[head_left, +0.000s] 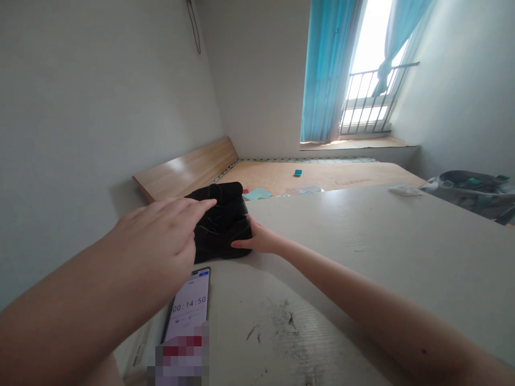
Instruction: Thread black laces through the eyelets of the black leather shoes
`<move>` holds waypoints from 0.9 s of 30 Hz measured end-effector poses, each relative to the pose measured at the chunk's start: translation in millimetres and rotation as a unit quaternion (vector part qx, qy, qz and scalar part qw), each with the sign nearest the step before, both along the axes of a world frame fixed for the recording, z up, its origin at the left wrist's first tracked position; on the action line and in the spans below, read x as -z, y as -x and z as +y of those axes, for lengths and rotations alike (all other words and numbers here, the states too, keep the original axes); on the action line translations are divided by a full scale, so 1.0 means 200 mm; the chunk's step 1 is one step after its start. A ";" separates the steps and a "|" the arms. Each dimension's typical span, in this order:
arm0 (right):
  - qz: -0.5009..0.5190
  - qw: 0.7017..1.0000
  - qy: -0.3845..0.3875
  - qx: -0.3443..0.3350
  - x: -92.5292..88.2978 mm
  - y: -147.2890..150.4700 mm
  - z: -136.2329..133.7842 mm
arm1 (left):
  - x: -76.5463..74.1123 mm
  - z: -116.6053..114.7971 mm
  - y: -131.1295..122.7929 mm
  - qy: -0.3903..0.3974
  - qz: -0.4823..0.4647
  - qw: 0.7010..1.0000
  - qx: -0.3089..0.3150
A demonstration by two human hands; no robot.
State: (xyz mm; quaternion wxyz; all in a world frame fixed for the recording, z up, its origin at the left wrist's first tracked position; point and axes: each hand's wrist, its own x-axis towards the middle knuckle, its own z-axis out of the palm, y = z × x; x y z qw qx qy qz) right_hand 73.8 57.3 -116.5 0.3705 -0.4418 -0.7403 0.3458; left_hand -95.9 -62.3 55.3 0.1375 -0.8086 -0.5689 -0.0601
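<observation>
1. So the black bag (at least I think it's a bag) (223, 225) sits on the white table (322, 230). I'll use it as the landmark.
2. Right hand (259, 235) is at the bag's right end, thumb on the near face and fingers going behind. Looks like it has hold of that end, parted about as wide as the end; can't tell how tight.
3. Left hand (169, 225) reaches over the bag's left side, fingers nearly straight. Can't tell whether it grips or just rests there.
4. IMO: let the right hand brace that end, and keep the left pressure light so the soft stuff doesn't slump or skid.
5. Heads up: the phone (191, 292) lies just in front of the bag, partly under the left forearm, so pulling the bag nearer could bump it. That forearm also blocks the bag's left side.
6. Around it: dark marks (290, 319) in front and to the right, papers (259, 194) just behind, and a clear packet (404, 190) well off to the right.
</observation>
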 end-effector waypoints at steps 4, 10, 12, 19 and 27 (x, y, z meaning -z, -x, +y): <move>-0.031 0.999 -0.029 -0.003 0.01 0.08 0.05 | -0.02 0.01 -0.01 0.023 -0.006 0.999 -0.026; -0.059 0.993 -0.094 0.028 0.00 0.08 0.11 | 0.02 0.03 0.04 -0.016 -0.015 1.000 -0.012; -0.063 0.989 -0.117 0.066 -0.03 0.04 0.15 | 0.03 0.04 0.06 -0.024 -0.009 0.999 -0.021; -0.172 0.963 -0.175 0.116 -0.15 0.00 0.31 | 0.02 0.03 0.05 0.016 0.003 0.999 -0.051; -0.289 0.930 -0.176 0.142 -0.21 0.04 0.27 | 0.02 0.02 0.04 0.016 0.001 1.000 -0.017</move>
